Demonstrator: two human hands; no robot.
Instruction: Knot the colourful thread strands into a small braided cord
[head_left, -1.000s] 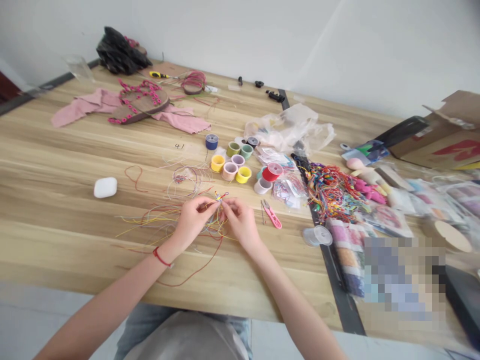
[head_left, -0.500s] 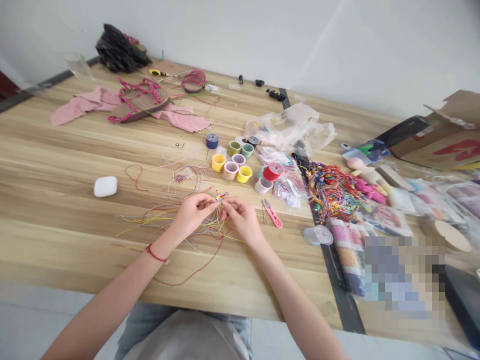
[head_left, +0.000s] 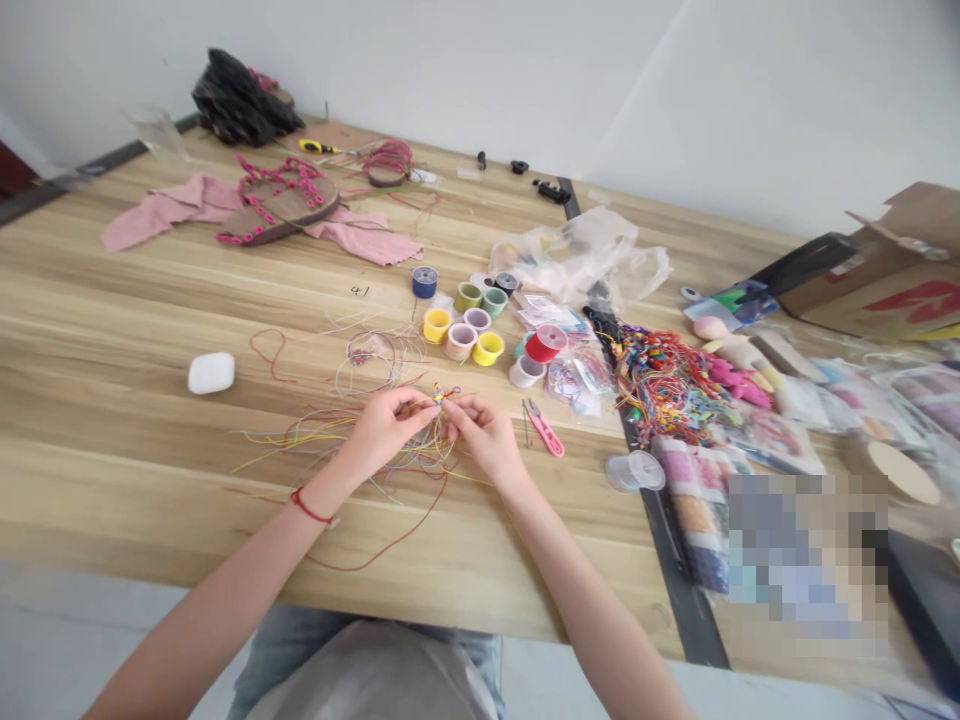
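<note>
Over the middle of the table, my left hand (head_left: 388, 428) and my right hand (head_left: 482, 432) meet fingertip to fingertip. Both pinch a small knotted piece of coloured cord (head_left: 439, 393), yellow, blue and red, with a red loop on its right side. The exact grip of the fingers is partly hidden. Long loose cords (head_left: 409, 458) in yellow, red and grey trail below and left of the hands onto the wood. One red strand curves toward the table's front. Pink thread snips (head_left: 545, 430) lie just right of my right hand.
Several thread spools (head_left: 460, 341) stand beyond the hands. A white case (head_left: 211, 373) sits at left. To the right lie a grey spool (head_left: 635, 470), a heap of coloured cords (head_left: 671, 385) and bead packs (head_left: 694, 510). Pink-laced sandals (head_left: 281, 205) and a plastic bag (head_left: 585, 250) are farther back.
Both hands stay in nearly the same place. The fingertips and the knotted cord have shifted very slightly.
</note>
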